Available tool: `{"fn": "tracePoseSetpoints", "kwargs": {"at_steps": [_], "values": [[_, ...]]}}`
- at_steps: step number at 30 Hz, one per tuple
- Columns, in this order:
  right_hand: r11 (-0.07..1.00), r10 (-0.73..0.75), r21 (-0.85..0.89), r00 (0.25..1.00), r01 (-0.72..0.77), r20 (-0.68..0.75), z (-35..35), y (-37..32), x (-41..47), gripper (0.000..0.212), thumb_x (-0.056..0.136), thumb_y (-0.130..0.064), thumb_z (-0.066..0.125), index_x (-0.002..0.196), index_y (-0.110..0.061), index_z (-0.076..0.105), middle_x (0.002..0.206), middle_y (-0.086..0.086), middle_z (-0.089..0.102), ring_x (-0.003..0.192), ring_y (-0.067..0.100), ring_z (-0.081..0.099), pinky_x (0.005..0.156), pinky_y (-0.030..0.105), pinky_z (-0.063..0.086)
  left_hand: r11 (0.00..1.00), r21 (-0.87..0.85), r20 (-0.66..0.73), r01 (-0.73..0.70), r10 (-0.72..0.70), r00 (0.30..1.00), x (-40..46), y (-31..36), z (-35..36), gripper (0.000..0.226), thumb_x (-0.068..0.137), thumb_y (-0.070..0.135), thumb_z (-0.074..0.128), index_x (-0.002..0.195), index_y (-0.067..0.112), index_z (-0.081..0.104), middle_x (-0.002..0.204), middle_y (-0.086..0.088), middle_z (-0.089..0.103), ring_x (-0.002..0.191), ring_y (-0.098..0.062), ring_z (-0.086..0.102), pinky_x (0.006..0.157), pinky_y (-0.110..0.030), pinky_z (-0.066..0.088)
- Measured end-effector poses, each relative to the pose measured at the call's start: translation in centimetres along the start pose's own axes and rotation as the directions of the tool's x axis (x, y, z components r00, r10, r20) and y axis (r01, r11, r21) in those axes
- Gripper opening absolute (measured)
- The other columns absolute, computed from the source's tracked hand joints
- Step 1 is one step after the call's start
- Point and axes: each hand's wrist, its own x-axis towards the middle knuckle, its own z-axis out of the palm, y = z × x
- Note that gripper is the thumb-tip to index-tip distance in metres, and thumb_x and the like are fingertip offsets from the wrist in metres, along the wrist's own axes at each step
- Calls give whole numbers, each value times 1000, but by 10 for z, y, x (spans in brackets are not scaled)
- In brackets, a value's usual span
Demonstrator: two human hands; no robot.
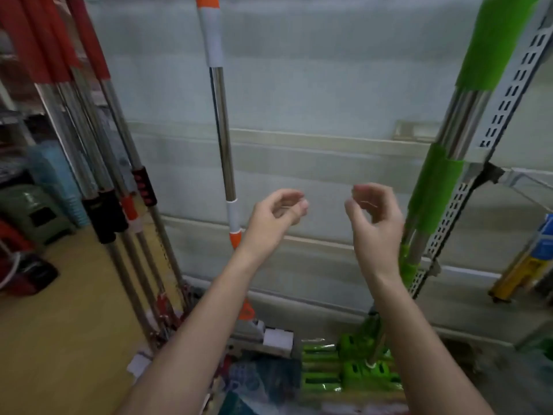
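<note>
My left hand (276, 215) and my right hand (374, 218) are raised side by side in front of a pale wall, fingers loosely curled, holding nothing. Just left of my left hand a mop with a chrome pole and orange and white sleeves (223, 127) leans upright against the wall, apart from the hand. Right of my right hand stand mops with bright green sleeves (434, 187), close behind the wrist.
Several red-handled mops (98, 163) lean at the left over a yellow floor (59, 339). A perforated grey shelf upright (505, 97) rises at the right. Green mop heads (353, 369) and packaged goods lie low in front. Plastic stools (36, 211) stand far left.
</note>
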Motion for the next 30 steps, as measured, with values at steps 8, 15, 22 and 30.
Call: {"fn": "tracePoseSetpoints", "kwargs": {"at_steps": [8,15,22,30], "values": [[936,272,186,949,-299,160,75,-35,-83,22,90,-6,72,110,-15,71,113,9,76,108,17,71,93,26,55,1000,9,-21,-1,1,1000,-49,18,-152,12,95,7,65,106,12,68,115,-23,72,99,-27,71,94,-42,59],[907,315,217,923,-361,220,105,-59,-113,29,92,-11,71,121,-17,70,119,3,77,117,17,70,102,31,54,1000,-1,-37,31,-31,999,-75,33,-204,20,96,10,64,115,6,67,119,-20,72,111,-36,71,98,-45,58],[920,275,195,915,-340,296,103,-68,-95,42,93,-15,70,135,-17,63,128,-3,73,118,5,68,96,17,54,999,51,-111,17,-12,994,-83,55,-223,24,95,12,66,119,6,67,116,-11,75,107,-29,74,97,-44,59],[916,276,209,915,-343,296,123,-57,-108,43,93,-14,70,135,-16,62,127,-4,73,116,5,68,93,13,54,994,107,-101,-19,30,994,-82,52,-242,24,96,12,65,118,6,67,116,-13,74,107,-29,73,95,-44,60]]}}
